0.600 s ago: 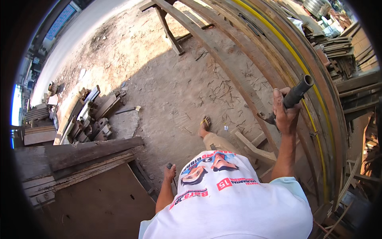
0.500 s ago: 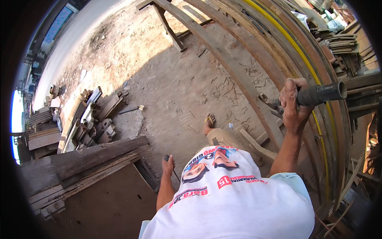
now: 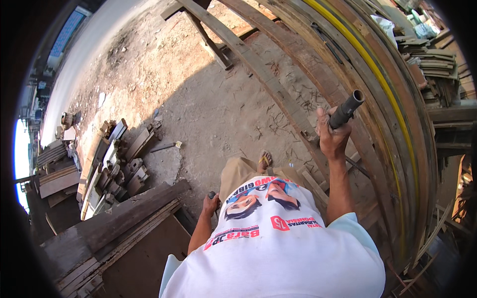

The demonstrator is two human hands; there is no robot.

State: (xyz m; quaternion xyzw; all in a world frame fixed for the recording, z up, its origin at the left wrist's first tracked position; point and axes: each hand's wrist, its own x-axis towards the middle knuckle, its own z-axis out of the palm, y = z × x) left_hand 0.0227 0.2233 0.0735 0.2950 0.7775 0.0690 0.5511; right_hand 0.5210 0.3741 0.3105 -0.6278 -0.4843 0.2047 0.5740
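My right hand (image 3: 332,134) is closed round a dark hollow tube (image 3: 347,109). The tube's open end points up and away to the right, above the long planks. The part of it below my fist is mostly hidden by the hand. Low beside my left hip, my left hand (image 3: 210,204) is wrapped round a dark round-ended tool (image 3: 212,194). My fist and body hide its other end, so I cannot tell its kind. Closest to my right hand is a long wooden plank (image 3: 271,84) lying raised over the ground.
Several long boards and a yellow strip (image 3: 370,49) run along my right. A wooden trestle (image 3: 211,47) stands ahead. Scrap wood (image 3: 117,174) is heaped at left, near a stack of thick boards (image 3: 119,208). A hammer (image 3: 166,146) lies on the dirt ground.
My right hand has moved left and down with the tube, whose open end now tilts upward. My left hand stays low by my hip. My body and view have shifted slightly, with a step.
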